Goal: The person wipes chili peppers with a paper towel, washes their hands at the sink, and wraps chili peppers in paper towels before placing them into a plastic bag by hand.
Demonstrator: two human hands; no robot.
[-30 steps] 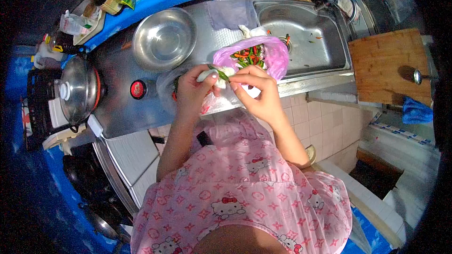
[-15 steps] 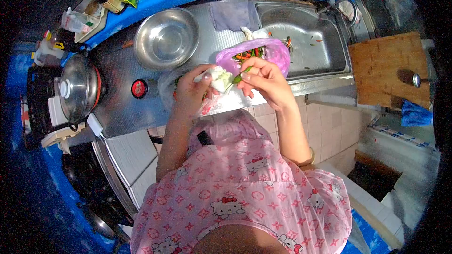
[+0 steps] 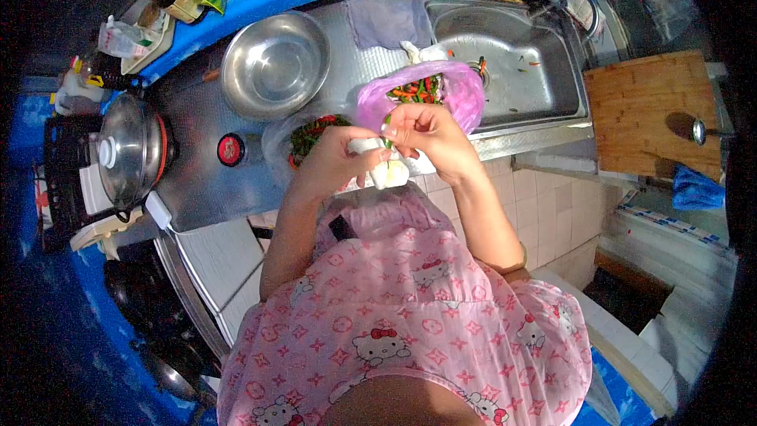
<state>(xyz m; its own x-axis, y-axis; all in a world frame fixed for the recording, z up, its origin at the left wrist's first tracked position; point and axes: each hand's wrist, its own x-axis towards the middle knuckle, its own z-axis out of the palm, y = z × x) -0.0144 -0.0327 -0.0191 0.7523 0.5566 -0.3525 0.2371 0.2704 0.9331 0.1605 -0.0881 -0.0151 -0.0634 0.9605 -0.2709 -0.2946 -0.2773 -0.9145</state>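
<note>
My left hand [image 3: 339,164] is closed on a crumpled white cloth [image 3: 390,176], which may be paper; it bulges out below the fingers. A small green chili pepper [image 3: 387,131] is pinched between the thumb and fingers of my right hand [image 3: 430,138], its lower end against the cloth. Just beyond the right hand, a pink plastic bag [image 3: 465,99] lies open with red and green chilies [image 3: 418,91] inside. Behind the left hand is a clear plastic bag [image 3: 276,142] holding more chilies [image 3: 309,138], partly hidden by that hand.
A steel basin [image 3: 276,63] stands at the back left of the counter. The sink [image 3: 544,102], with chili bits in it, is on the right, beside a wooden board [image 3: 646,118]. At left are a lidded pan [image 3: 130,158] and a dark, red-marked round lid [image 3: 231,149].
Both hands have drawn together, bringing the chili pepper against the cloth. The cloth now hangs lower, and more of the clear bag's chilies show behind my left hand.
</note>
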